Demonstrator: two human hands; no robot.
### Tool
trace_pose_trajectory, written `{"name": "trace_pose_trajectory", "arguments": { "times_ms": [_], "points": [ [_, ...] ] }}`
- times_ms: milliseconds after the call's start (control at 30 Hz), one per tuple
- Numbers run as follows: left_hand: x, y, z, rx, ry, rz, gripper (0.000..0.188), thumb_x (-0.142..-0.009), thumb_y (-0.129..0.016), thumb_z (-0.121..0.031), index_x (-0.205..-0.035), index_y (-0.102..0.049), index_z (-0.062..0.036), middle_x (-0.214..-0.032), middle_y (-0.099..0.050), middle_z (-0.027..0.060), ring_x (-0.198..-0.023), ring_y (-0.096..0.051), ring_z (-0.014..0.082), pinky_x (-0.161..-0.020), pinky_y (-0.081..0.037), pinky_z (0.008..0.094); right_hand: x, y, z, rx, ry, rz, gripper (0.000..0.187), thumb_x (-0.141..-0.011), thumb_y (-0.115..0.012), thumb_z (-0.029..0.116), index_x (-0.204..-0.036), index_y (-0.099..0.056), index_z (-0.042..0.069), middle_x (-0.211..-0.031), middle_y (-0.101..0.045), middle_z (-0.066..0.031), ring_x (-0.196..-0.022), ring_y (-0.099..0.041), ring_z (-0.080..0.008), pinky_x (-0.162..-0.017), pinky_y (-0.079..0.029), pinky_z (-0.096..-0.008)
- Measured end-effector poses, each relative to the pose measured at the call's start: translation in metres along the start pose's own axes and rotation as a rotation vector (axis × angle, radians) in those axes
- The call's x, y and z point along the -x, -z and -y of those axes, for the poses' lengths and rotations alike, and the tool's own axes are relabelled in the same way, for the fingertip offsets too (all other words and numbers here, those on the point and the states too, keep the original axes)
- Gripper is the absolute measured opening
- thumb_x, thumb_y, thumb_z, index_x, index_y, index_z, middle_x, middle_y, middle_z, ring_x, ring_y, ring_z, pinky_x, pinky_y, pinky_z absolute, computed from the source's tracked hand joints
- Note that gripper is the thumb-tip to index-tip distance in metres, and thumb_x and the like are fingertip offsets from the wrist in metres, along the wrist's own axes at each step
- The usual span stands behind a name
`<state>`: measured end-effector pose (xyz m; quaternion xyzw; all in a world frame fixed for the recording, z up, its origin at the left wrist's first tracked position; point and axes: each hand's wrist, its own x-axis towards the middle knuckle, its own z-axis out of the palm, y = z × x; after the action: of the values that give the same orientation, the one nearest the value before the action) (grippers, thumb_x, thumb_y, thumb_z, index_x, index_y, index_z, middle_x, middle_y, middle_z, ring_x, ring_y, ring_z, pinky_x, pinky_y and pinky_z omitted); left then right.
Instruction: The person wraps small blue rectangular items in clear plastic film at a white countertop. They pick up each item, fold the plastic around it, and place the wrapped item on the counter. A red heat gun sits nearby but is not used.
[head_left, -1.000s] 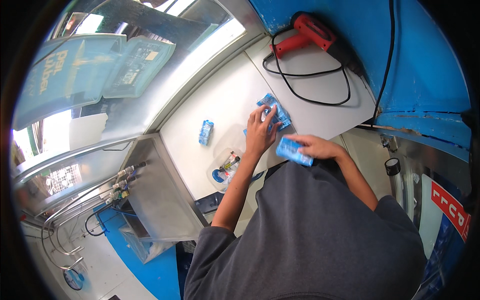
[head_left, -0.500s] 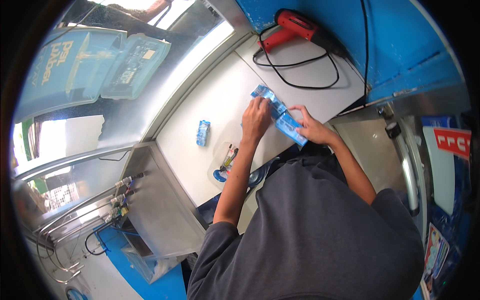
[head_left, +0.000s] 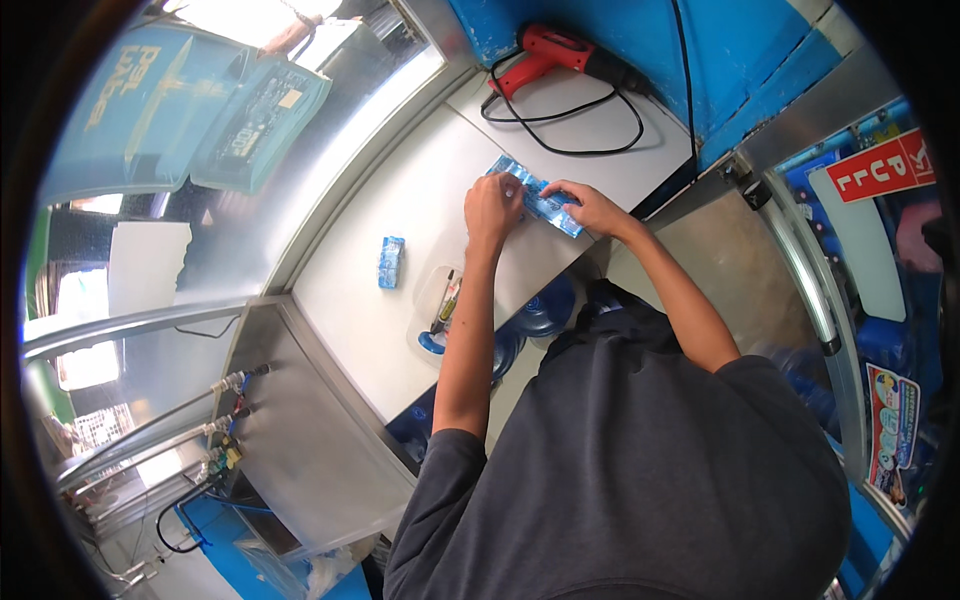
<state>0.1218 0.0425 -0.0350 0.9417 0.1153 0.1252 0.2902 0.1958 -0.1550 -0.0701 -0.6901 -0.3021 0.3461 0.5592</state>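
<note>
A strip of blue printed plastic film lies between my two hands over the white worktop. My left hand is closed, its curled fingertips pinching at the strip's upper left part. At the other end, my right hand grips the strip between thumb and fingers. A small blue printed bundle rests on the worktop to the left. Close to my left forearm stands a clear tray with pens or small tools and a blue ring-shaped roll in it.
A red heat gun with a looped black cord lies at the back against the blue wall. Glass panes in a metal frame border the left side. Metal pipes and a steel panel are at lower left. Large blue bottles stand below the front edge.
My right hand has moved up and left, closer to my left hand, and the strip's right end now sits nearer the worktop's middle. The whole view has shifted slightly.
</note>
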Motion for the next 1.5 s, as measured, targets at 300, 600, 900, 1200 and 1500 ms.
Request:
{"name": "trace_pose_trajectory", "arguments": {
  "times_ms": [300, 600, 900, 1200, 1500],
  "points": [
    [-0.007, 0.0, -0.009, 0.055, 0.173, 0.081, 0.019, -0.078, -0.075, -0.022, -0.083, -0.071, -0.0042, -0.081, -0.069, 0.0135, -0.081, -0.067, 0.0322, -0.071, -0.051, 0.0412, -0.01, 0.016, 0.016, -0.035, -0.078, 0.23, 0.045, -0.082, -0.046, -0.007, -0.123, -0.062, 0.005, -0.111, -0.065, -0.0079, -0.104, -0.059, -0.015, -0.093, -0.045, -0.0287],
    [-0.011, 0.012, -0.017, -0.15, 0.151, 0.24, 0.015, -0.085, -0.072, -0.019, -0.088, -0.07, -0.0048, -0.086, -0.071, 0.0131, -0.081, -0.067, 0.0298, -0.071, -0.051, 0.0394, -0.011, 0.026, 0.006, 0.122, 0.088, 0.173, 0.044, -0.085, -0.048, -0.004, -0.125, -0.063, 0.005, -0.121, -0.066, -0.017, -0.111, -0.063, -0.027, -0.097, -0.046, -0.0338],
    [-0.007, 0.004, -0.015, -0.035, 0.091, 0.181, 0.009, -0.087, -0.065, -0.009, -0.096, -0.065, -0.0098, -0.093, -0.068, 0.0097, -0.092, -0.066, 0.032, -0.078, -0.05, 0.0411, 0.022, 0.069, 0.002, -0.13, -0.169, 0.256, 0.045, -0.087, -0.048, -0.005, -0.128, -0.065, 0.006, -0.125, -0.063, -0.0091, -0.108, -0.058, -0.0157, -0.101, -0.044, -0.0276],
    [-0.001, 0.005, -0.004, -0.003, -0.022, 0.234, 0.013, -0.087, -0.064, 0.002, -0.097, -0.064, -0.0046, -0.098, -0.065, 0.0104, -0.092, -0.064, 0.0284, -0.08, -0.051, 0.0374, 0.014, 0.042, 0.012, -0.095, 0.153, 0.212, 0.046, -0.091, -0.046, -0.009, -0.131, -0.061, 0.007, -0.125, -0.065, -0.0103, -0.115, -0.06, -0.0194, -0.104, -0.042, -0.03],
    [0.008, 0.001, -0.005, 0.127, 0.032, 0.161, 0.018, -0.084, -0.069, 0.001, -0.101, -0.063, -0.0024, -0.097, -0.062, 0.01, -0.093, -0.061, 0.024, -0.084, -0.051, 0.0353, 0.004, 0.022, -0.007, -0.02, 0.101, 0.153, 0.041, -0.094, -0.048, -0.004, -0.131, -0.061, 0.007, -0.128, -0.065, -0.0149, -0.122, -0.06, -0.0265, -0.106, -0.042, -0.0349]
  ]
}}
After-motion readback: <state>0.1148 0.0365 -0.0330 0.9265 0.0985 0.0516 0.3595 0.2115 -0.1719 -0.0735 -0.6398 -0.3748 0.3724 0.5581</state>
